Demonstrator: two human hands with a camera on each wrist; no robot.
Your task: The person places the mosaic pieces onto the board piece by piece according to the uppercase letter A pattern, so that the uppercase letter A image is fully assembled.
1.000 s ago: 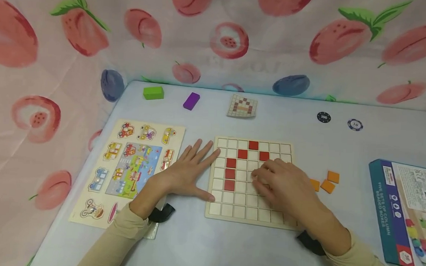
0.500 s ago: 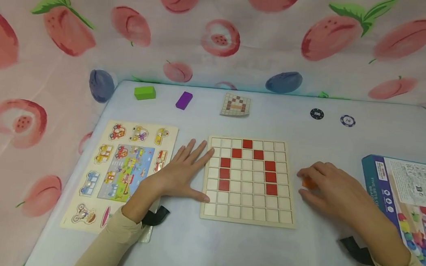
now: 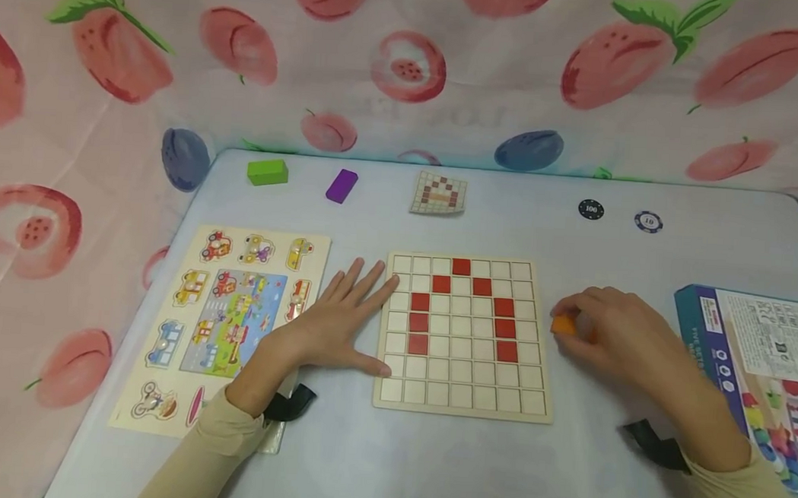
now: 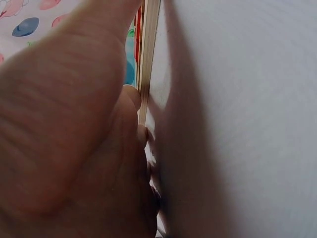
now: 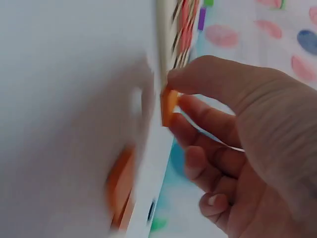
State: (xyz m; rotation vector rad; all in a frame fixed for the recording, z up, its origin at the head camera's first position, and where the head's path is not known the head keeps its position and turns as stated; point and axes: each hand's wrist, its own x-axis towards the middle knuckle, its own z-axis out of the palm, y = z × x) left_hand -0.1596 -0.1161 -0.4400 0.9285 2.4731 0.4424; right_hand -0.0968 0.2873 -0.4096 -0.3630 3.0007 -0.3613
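Note:
A wooden grid board (image 3: 460,416) lies in the middle of the table, with several red square tiles (image 3: 506,329) set in its cells in an arch-like outline. My left hand (image 3: 332,325) is spread flat at the board's left edge, thumb and index fingertip touching the rim. Just right of the board, my right hand (image 3: 623,335) pinches an orange square tile (image 5: 169,106) between thumb and fingers. Other orange tiles (image 5: 122,183) lie on the table under that hand, hidden from the head view. A small pattern card (image 3: 438,194) showing a similar arch lies behind the board.
A vehicle peg puzzle (image 3: 184,281) sits at the left, partly under the left forearm. Green (image 3: 267,172) and purple (image 3: 342,186) blocks lie at the back left, two round chips (image 3: 590,209) at the back right. A boxed toy (image 3: 761,378) occupies the right side.
My right hand has moved right, off the board, uncovering the red tiles on its right side, and has picked up an orange tile. The left hand stays at the board's edge.

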